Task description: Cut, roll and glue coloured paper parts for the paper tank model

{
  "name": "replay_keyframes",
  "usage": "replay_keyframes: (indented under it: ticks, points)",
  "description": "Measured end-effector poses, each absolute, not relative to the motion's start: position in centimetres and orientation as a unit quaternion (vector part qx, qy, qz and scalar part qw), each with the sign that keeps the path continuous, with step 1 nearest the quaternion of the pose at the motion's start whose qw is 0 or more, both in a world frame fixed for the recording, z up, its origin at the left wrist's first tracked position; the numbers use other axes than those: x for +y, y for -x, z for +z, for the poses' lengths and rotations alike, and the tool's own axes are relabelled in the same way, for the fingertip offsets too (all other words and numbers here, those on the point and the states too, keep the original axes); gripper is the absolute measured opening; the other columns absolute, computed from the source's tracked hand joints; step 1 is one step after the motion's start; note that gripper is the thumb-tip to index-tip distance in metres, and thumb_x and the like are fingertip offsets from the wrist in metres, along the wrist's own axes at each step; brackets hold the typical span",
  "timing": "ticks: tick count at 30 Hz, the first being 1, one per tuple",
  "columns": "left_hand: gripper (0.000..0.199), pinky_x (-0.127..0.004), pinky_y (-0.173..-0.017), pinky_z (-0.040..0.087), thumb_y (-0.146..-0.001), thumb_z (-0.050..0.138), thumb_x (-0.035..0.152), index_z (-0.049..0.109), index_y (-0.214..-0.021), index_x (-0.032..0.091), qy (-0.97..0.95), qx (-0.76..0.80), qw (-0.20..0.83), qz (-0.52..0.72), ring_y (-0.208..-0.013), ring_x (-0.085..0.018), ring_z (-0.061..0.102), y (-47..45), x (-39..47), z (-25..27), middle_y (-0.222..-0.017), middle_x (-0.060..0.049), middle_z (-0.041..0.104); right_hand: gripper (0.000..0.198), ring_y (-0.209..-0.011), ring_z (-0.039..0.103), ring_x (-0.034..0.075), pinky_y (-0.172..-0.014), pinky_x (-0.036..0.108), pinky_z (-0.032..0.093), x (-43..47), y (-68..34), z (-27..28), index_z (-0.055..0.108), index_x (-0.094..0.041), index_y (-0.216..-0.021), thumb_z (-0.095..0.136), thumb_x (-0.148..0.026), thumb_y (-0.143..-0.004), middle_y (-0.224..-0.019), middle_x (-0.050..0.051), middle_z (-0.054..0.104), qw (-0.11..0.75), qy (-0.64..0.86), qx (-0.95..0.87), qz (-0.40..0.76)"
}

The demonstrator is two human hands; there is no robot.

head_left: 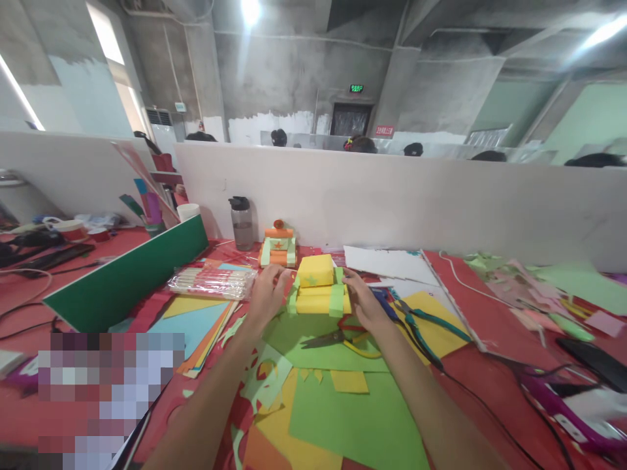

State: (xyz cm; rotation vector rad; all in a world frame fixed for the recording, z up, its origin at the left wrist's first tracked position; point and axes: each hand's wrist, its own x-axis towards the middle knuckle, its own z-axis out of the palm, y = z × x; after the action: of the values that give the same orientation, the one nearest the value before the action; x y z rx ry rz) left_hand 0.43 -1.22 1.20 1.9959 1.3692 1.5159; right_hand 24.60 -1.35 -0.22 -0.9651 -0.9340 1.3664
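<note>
Flanking yellow model (319,286) with left hand (268,291) and right hand (365,301)

Reaches in from surface (490,372)'s near edge, with fingers half bent at model's sides and left thumb parted from forefinger; cannot tell whether pinching. Frames model toward far edge, just beyond scissors (326,339). Leaves room over green paper (360,421) toward near edge; tighter at far edge, near orange model (278,247) and partition (392,196).

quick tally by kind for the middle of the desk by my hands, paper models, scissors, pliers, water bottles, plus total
Paper models: 2 (yellow model, orange model)
Scissors: 1
Pliers: 1
Water bottle: 1
Total: 5
</note>
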Motion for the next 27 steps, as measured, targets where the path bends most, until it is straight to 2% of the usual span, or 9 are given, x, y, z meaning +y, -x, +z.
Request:
replay_keyframes:
  ticks: [4,6,9,11,13,15,18,21,27]
  points:
    - [0.023,-0.031,-0.077,0.049,-0.091,0.053,0.041,0.061,-0.081,0.022,-0.679,0.495,0.138,0.524,-0.084,-0.019,0.061,-0.1,-0.8,0.9,-0.091,-0.003,0.065,0.036,-0.068,0.064,0.017,-0.055,0.026,0.049,-1.3,-24.5,-0.2,0.062,-0.031,-0.109,0.071,-0.032,-0.074,-0.083,-0.005,0.069,0.579,0.412,-0.397,0.58]
    - [0.026,-0.032,-0.078,0.049,-0.089,0.056,0.044,0.058,-0.076,0.022,-0.671,0.505,0.141,0.524,-0.083,-0.019,0.061,0.0,-0.8,1.0,-0.087,-0.002,0.065,0.036,-0.068,0.064,0.017,-0.054,0.025,0.048,-1.4,-24.5,-0.2,0.062,-0.031,-0.108,0.071,-0.033,-0.074,-0.084,-0.004,0.069,0.579,0.415,-0.402,0.576]
    - [0.034,-0.032,-0.078,0.05,-0.094,0.049,0.047,0.058,-0.072,0.021,-0.67,0.499,0.15,0.529,-0.085,-0.019,0.062,-0.1,-1.0,1.2,-0.089,-0.004,0.065,0.035,-0.066,0.064,0.017,-0.052,0.025,0.048,-1.4,-24.6,-0.1,0.062,-0.032,-0.108,0.071,-0.034,-0.074,-0.084,-0.004,0.069,0.578,0.41,-0.404,0.578]
    - [0.03,-0.032,-0.083,0.051,-0.095,0.048,0.045,0.062,-0.084,0.021,-0.685,0.471,0.163,0.532,-0.093,-0.019,0.062,-0.3,-1.2,1.3,-0.1,-0.006,0.065,0.037,-0.067,0.065,0.017,-0.053,0.025,0.048,-1.5,-24.5,0.0,0.062,-0.032,-0.109,0.072,-0.034,-0.074,-0.086,-0.004,0.07,0.577,0.403,-0.403,0.585]
    - [0.025,-0.034,-0.092,0.051,-0.092,0.054,0.042,0.063,-0.105,0.022,-0.71,0.435,0.184,0.522,-0.107,-0.02,0.061,-0.6,-1.4,1.2,-0.116,-0.007,0.063,0.04,-0.07,0.066,0.017,-0.056,0.026,0.05,-1.7,-24.4,0.2,0.061,-0.031,-0.111,0.073,-0.033,-0.073,-0.087,-0.004,0.07,0.579,0.402,-0.4,0.586]
    - [0.038,-0.038,-0.102,0.046,-0.088,0.063,0.039,0.057,-0.122,0.023,-0.736,0.414,0.202,0.496,-0.122,-0.023,0.055,-0.8,-1.4,0.9,-0.131,-0.01,0.057,0.042,-0.073,0.067,0.017,-0.058,0.026,0.051,-1.8,-24.2,0.3,0.061,-0.03,-0.112,0.074,-0.033,-0.072,-0.088,-0.004,0.071,0.578,0.41,-0.396,0.584]
    - [0.053,-0.044,-0.111,0.038,-0.082,0.071,0.036,0.053,-0.13,0.024,-0.759,0.409,0.211,0.461,-0.135,-0.027,0.045,-1.1,-1.2,0.2,-0.142,-0.012,0.049,0.046,-0.076,0.068,0.018,-0.059,0.026,0.052,-2.0,-23.8,0.4,0.058,-0.03,-0.115,0.075,-0.032,-0.072,-0.092,-0.003,0.071,0.57,0.415,-0.395,0.589]
    - [0.055,-0.045,-0.11,0.04,-0.079,0.074,0.033,0.053,-0.129,0.024,-0.76,0.413,0.214,0.454,-0.132,-0.028,0.048,-1.1,-0.8,-0.3,-0.14,-0.012,0.051,0.05,-0.075,0.069,0.019,-0.059,0.027,0.054,-2.2,-23.3,0.4,0.056,-0.03,-0.119,0.074,-0.031,-0.073,-0.093,-0.003,0.072,0.559,0.417,-0.402,0.593]
    - [0.048,-0.04,-0.099,0.048,-0.078,0.074,0.033,0.056,-0.121,0.024,-0.732,0.44,0.222,0.47,-0.12,-0.026,0.054,-1.2,-0.9,-0.2,-0.131,-0.01,0.055,0.053,-0.078,0.07,0.02,-0.066,0.03,0.057,-2.1,-22.8,0.2,0.055,-0.031,-0.12,0.075,-0.031,-0.072,-0.088,-0.003,0.071,0.55,0.423,-0.403,0.598]
